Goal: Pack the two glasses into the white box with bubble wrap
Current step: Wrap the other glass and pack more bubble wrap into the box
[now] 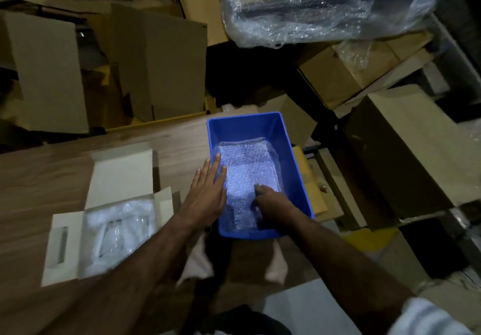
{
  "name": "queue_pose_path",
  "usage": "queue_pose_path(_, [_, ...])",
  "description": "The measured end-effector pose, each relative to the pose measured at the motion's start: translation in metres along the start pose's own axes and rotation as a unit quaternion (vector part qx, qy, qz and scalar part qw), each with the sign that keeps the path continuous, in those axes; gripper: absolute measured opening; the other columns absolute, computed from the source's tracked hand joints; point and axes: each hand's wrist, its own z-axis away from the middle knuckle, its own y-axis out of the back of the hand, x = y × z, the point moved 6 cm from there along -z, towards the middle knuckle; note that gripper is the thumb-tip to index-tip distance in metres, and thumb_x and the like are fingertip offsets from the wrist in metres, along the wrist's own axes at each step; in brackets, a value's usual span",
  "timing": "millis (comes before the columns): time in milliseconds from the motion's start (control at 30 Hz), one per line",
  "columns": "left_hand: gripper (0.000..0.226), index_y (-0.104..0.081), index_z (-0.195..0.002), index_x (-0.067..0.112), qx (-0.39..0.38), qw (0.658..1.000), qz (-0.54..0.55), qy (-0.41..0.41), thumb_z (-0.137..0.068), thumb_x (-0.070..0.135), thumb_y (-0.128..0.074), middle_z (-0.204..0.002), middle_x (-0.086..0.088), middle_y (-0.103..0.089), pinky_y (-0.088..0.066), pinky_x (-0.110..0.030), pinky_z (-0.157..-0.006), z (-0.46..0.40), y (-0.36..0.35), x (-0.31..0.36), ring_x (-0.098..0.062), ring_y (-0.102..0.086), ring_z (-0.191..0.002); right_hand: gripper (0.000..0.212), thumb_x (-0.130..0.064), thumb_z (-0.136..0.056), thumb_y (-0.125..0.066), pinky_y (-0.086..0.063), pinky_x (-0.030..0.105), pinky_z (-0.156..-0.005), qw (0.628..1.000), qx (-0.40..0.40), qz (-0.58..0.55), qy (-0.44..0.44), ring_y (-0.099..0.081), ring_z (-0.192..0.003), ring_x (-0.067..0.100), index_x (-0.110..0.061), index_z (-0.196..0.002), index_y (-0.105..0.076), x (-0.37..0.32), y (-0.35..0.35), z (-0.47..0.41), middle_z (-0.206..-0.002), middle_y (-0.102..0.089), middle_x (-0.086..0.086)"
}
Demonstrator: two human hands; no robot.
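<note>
Two hands reach into a blue plastic bin (286,137) at centre frame

Left hand (208,191) lies flat, open, on its rim; right hand (273,204) pinches clear bubble wrap (247,163); open white cardboard box (119,176), lower left on the wooden worktop (39,178), holds wrapped glasses (117,233).

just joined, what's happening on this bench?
A person has both hands in the blue plastic bin: the left hand lies flat on the sheet of bubble wrap there, the right hand pinches it. The open white cardboard box beside it already holds wrapped clear items.
</note>
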Motion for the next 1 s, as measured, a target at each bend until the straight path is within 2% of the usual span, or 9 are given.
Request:
queue_pose_path(100, [0.069,-0.014,-0.161,0.013,0.009,1.0,0.003,0.004,-0.097,0.036,-0.023,-0.167,-0.009,0.016,0.004,-0.041,-0.122,-0.001,0.002,0.001,-0.03,0.011,-0.155,0.023,-0.022,-0.092,-0.064,-0.05,0.039,-0.092,0.999,0.039,-0.02,0.007,-0.052,-0.13,0.026,-0.014,-0.112,-0.072,-0.003,0.005,-0.004,-0.143,-0.048,0.007])
queue_pose_path(267, [0.066,-0.008,-0.162,0.018,0.009,1.0,0.023,0.005,-0.104,0.03,-0.039,-0.166,-0.006,0.023,0.01,-0.038,-0.12,-0.001,0.004,0.002,-0.026,0.021,-0.152,0.023,-0.029,-0.097,-0.056,-0.056,0.043,-0.084,0.992,0.098,-0.07,0.028,-0.055,-0.131,0.027,-0.015,-0.104,-0.073,0.002,0.027,0.001,-0.127,-0.064,0.011])
queue_pose_path(433, [0.087,-0.002,-0.162,0.025,-0.026,0.999,0.045,-0.011,-0.097,0.042,-0.057,-0.164,0.001,0.03,0.012,-0.045,-0.123,0.001,0.01,0.001,-0.023,0.029,-0.15,0.033,-0.031,-0.1,-0.05,-0.053,0.044,-0.091,0.964,0.224,-0.144,0.022,-0.052,-0.136,0.022,-0.028,-0.13,-0.065,0.002,0.069,0.036,-0.149,-0.054,0.006])
queue_pose_path(600, [0.117,-0.001,-0.16,0.035,-0.028,0.995,0.092,-0.021,-0.075,0.06,-0.077,-0.166,0.009,0.024,0.012,-0.043,-0.122,-0.008,0.011,0.0,-0.019,0.027,-0.15,0.035,-0.03,-0.103,-0.05,-0.054,0.036,-0.082,0.938,0.324,-0.089,0.083,-0.064,-0.12,0.022,-0.031,-0.136,-0.059,-0.013,0.106,0.073,-0.138,-0.064,-0.001])
queue_pose_path(733, [0.067,-0.032,-0.152,0.039,0.024,0.975,0.216,-0.042,-0.094,0.05,-0.062,-0.166,0.013,0.001,-0.003,-0.049,-0.126,-0.021,0.033,0.024,-0.016,0.011,-0.154,0.037,-0.024,-0.098,-0.053,-0.056,0.033,-0.067,0.903,0.404,-0.04,0.142,-0.071,-0.098,0.025,-0.025,-0.135,-0.06,-0.029,0.138,0.106,-0.129,-0.068,0.0])
queue_pose_path(800, [0.044,-0.05,-0.144,0.031,0.076,0.955,0.281,-0.061,-0.101,0.028,-0.057,-0.161,0.025,-0.013,-0.012,-0.043,-0.126,-0.019,0.054,0.03,-0.004,0.002,-0.153,0.039,-0.032,-0.099,-0.056,-0.056,0.033,-0.078,0.872,0.462,-0.039,0.16,-0.069,-0.104,0.022,-0.021,-0.136,-0.061,-0.032,0.153,0.124,-0.131,-0.067,0.003])
queue_pose_path(867, [0.044,-0.054,-0.144,0.024,0.087,0.941,0.317,-0.084,-0.101,0.014,-0.056,-0.157,0.031,-0.026,-0.018,-0.036,-0.125,-0.011,0.072,0.029,0.003,-0.007,-0.152,0.06,-0.05,-0.094,-0.063,-0.05,0.035,-0.099,0.865,0.478,-0.044,0.146,-0.06,-0.122,0.02,-0.02,-0.145,-0.054,-0.029,0.158,0.134,-0.144,-0.058,0.005])
queue_pose_path(933, [0.043,-0.057,-0.141,0.025,0.078,0.928,0.345,-0.118,-0.099,0.014,-0.058,-0.156,0.019,-0.041,-0.026,-0.034,-0.121,0.003,0.091,0.024,-0.003,-0.024,-0.15,0.086,-0.066,-0.086,-0.065,-0.035,0.039,-0.117,0.883,0.45,-0.053,0.121,-0.046,-0.139,0.019,-0.021,-0.154,-0.039,-0.028,0.156,0.133,-0.157,-0.043,0.004])
queue_pose_path(1000, [0.04,-0.063,-0.135,0.024,0.076,0.911,0.387,-0.12,-0.097,0.012,-0.061,-0.145,0.008,-0.058,-0.041,-0.035,-0.114,0.022,0.11,0.014,-0.01,-0.048,-0.139,0.094,-0.061,-0.083,-0.071,-0.026,0.039,-0.123,0.888,0.436,-0.089,0.113,-0.038,-0.146,0.016,-0.02,-0.157,-0.031,-0.03,0.152,0.129,-0.16,-0.037,0.001])
